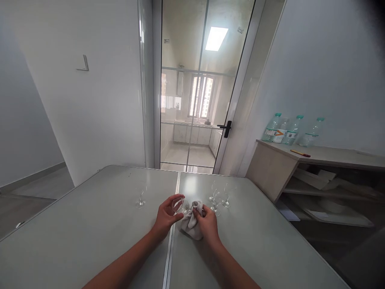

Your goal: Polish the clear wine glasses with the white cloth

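Tipped on its side above the table seam, a clear wine glass (184,206) has its bowl in my left hand (166,213), whose fingers and thumb curve round it. My right hand (209,223) pinches a light grey cloth (192,225). The cloth is bunched at the glass's stem end and hides that part of it. To the left, one clear stemmed glass (140,199) stands upright on the table. Just beyond my right hand several more clear glasses (226,198) stand close together.
The pale table (90,237) has a metal seam (169,261) down its middle. Behind it is a glass door (192,152) with a black handle (227,128). At right, a wooden shelf unit (273,172) carries several plastic bottles (291,131) and a yellow-and-red pen-like object (300,153).
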The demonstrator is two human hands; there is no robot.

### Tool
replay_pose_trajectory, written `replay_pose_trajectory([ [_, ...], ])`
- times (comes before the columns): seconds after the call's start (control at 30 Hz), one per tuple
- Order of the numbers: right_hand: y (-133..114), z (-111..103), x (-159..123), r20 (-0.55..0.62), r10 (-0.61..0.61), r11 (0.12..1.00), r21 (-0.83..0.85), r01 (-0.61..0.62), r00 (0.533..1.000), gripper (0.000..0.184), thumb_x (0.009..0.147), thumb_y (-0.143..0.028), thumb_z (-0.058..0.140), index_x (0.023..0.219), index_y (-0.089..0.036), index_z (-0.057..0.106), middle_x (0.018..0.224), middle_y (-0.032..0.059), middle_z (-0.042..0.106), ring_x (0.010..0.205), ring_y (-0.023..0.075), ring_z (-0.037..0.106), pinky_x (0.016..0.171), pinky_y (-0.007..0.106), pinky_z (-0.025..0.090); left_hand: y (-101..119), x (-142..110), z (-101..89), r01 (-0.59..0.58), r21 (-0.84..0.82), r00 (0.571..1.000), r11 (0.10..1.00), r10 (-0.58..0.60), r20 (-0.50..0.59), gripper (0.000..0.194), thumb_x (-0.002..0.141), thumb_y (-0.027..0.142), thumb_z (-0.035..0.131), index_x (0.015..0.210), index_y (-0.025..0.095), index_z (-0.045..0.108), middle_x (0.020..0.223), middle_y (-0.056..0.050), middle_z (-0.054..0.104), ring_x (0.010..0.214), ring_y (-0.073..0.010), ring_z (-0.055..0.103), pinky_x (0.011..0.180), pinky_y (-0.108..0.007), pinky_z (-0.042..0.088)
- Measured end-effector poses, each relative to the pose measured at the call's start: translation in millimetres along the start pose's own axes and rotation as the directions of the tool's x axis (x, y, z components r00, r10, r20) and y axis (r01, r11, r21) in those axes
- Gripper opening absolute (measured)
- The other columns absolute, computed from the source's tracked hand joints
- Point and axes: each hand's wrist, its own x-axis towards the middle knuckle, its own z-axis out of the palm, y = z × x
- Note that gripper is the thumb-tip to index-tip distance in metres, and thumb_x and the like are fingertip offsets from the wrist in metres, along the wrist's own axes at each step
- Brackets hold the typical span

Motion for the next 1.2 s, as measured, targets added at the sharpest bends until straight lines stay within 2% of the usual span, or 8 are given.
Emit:
replay_pose_trajectory([
  [0.2,3.2,2.4,1.8,-0.092,-0.011,0.998,-0.069,0.004,0.996,0.038,0.082,-0.052,0.065,0.082,-0.014,0.073,0.074,0.0073,0.072,0.069,0.0221,0.062,0.064,0.029,0.047,-1.2,1.2,-3.2,-0.015,0.004,1.0,1.0,0.015,-0.006,0.058,0.071,0.021,0.089,0.125,0.023,0.069,0.13,-0.012,0.066,0.129,-0.0306,0.057,0.118,-0.054,0.039],
  [0.3,9.7,8.7,3.7,-0.002,-0.014,0.999,0.047,0.014,1.0,0.037,0.08,-0.049,0.065,0.093,-0.015,0.072,0.083,0.0062,0.074,0.076,0.0226,0.064,0.069,0.029,0.049,-3.3,-0.5,-2.0,-0.006,0.016,1.0,1.0,0.006,-0.017,0.058,0.07,0.021,0.089,0.124,0.022,0.069,0.13,-0.012,0.066,0.131,-0.0312,0.055,0.12,-0.054,0.037],
  [0.4,12.5,9.6,3.5,0.068,-0.02,1.0,0.002,0.019,0.998,0.032,0.077,-0.044,0.068,0.091,-0.015,0.073,0.083,0.0068,0.075,0.078,0.0249,0.066,0.07,0.031,0.05,-3.6,-1.3,-1.4,0.01,0.021,1.0,1.0,-0.01,-0.018,0.059,0.069,0.021,0.089,0.125,0.022,0.069,0.13,-0.013,0.067,0.13,-0.0314,0.056,0.12,-0.054,0.037],
  [0.57,5.7,-1.7,2.2,0.039,0.039,0.987,-0.155,-0.033,0.998,0.027,0.075,-0.04,0.071,0.081,-0.014,0.075,0.075,0.008,0.075,0.074,0.0273,0.069,0.065,0.031,0.049,0.6,2.1,-3.6,0.011,0.018,1.0,1.0,-0.011,-0.028,0.058,0.069,0.022,0.09,0.124,0.022,0.07,0.128,-0.012,0.067,0.129,-0.031,0.057,0.118,-0.053,0.04],
  [0.77,0.8,-1.6,2.2,0.026,0.007,0.999,-0.049,-0.006,1.0,0.028,0.077,-0.035,0.067,0.096,-0.015,0.072,0.089,0.008,0.076,0.085,0.0265,0.07,0.073,0.031,0.052,1.0,1.4,-3.0,-0.001,0.027,1.0,1.0,0.002,-0.021,0.056,0.069,0.018,0.089,0.122,0.023,0.07,0.126,-0.011,0.067,0.126,-0.0296,0.058,0.117,-0.054,0.042],
  [0.9,6.6,4.9,2.0,0.13,-0.022,0.999,-0.034,0.027,0.991,0.023,0.076,-0.028,0.064,0.092,-0.015,0.073,0.087,0.0061,0.076,0.084,0.0243,0.069,0.074,0.03,0.052,-2.9,-1.9,-3.0,0.012,0.036,1.0,0.999,-0.013,0.027,0.057,0.07,0.017,0.089,0.124,0.024,0.07,0.131,-0.011,0.066,0.128,-0.0301,0.057,0.118,-0.053,0.04],
  [1.03,6.5,3.0,2.5,0.199,0.009,0.997,-0.073,0.006,0.98,0.021,0.075,-0.03,0.068,0.084,-0.012,0.075,0.077,0.0062,0.074,0.072,0.0233,0.066,0.065,0.029,0.048,-1.5,0.6,-5.9,0.001,0.04,1.0,0.999,-0.001,-0.004,0.058,0.07,0.02,0.089,0.125,0.023,0.07,0.13,-0.012,0.066,0.127,-0.0308,0.058,0.116,-0.054,0.042],
  [1.2,-4.4,-2.9,1.6,0.083,0.046,0.992,-0.125,-0.035,0.996,0.027,0.074,-0.04,0.073,0.076,-0.013,0.072,0.069,0.0049,0.071,0.065,0.0217,0.064,0.059,0.027,0.045,4.0,5.8,-6.2,-0.014,0.036,0.998,0.999,0.016,-0.059,0.057,0.07,0.024,0.089,0.124,0.022,0.069,0.129,-0.013,0.067,0.126,-0.0317,0.058,0.115,-0.056,0.042],
])
